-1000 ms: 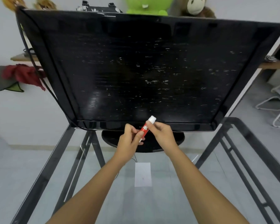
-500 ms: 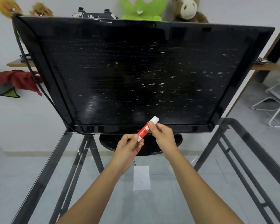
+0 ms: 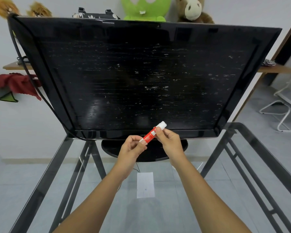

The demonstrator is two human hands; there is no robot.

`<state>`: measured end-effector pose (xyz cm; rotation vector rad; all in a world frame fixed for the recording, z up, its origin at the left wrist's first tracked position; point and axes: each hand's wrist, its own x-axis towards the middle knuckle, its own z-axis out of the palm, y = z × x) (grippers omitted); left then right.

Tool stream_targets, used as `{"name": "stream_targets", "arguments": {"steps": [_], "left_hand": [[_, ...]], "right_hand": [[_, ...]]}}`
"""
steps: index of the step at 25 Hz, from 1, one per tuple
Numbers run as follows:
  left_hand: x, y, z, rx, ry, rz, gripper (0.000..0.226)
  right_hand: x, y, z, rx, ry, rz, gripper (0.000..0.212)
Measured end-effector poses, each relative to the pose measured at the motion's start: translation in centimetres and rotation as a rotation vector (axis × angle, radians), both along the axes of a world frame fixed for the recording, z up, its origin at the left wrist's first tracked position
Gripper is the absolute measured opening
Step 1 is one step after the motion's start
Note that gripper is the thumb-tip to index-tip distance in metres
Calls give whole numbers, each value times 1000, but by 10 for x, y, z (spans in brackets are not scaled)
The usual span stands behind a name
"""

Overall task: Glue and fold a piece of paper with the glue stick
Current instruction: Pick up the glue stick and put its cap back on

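A red glue stick with a white cap is held up in the air, tilted with the cap up and to the right. My left hand pinches its lower white end. My right hand grips the upper part just below the cap. The cap is on the stick. A small white piece of paper lies flat on the glass table, below and between my forearms, touched by neither hand.
A large black TV on an oval stand fills the far side of the table, just behind my hands. The table's black metal frame shows through the glass. A white chair stands at the right.
The glue stick has tilted further to the right between my hands, which have stayed close together. The camera view shifted slightly; the paper has not moved.
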<state>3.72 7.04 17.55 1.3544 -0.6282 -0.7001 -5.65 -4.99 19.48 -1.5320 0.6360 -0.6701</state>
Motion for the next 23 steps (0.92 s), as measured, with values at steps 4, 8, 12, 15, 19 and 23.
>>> {"name": "stream_targets", "arguments": {"steps": [4, 8, 12, 15, 19, 23], "left_hand": [[2, -8, 4, 9, 237, -19, 26], [5, -13, 13, 190, 370, -5, 40], [4, -16, 17, 332, 380, 19, 53], [0, -20, 15, 264, 301, 82, 50], [-4, -9, 4, 56, -5, 58, 18], [-3, -9, 6, 148, -118, 84, 40]], "right_hand": [[1, -1, 0, 12, 0, 23, 22], [0, 0, 1, 23, -10, 40, 32], [1, 2, 2, 38, -18, 50, 26], [1, 2, 2, 57, -36, 32, 17], [1, 1, 1, 53, -52, 12, 17], [3, 3, 2, 59, -50, 26, 19]]}}
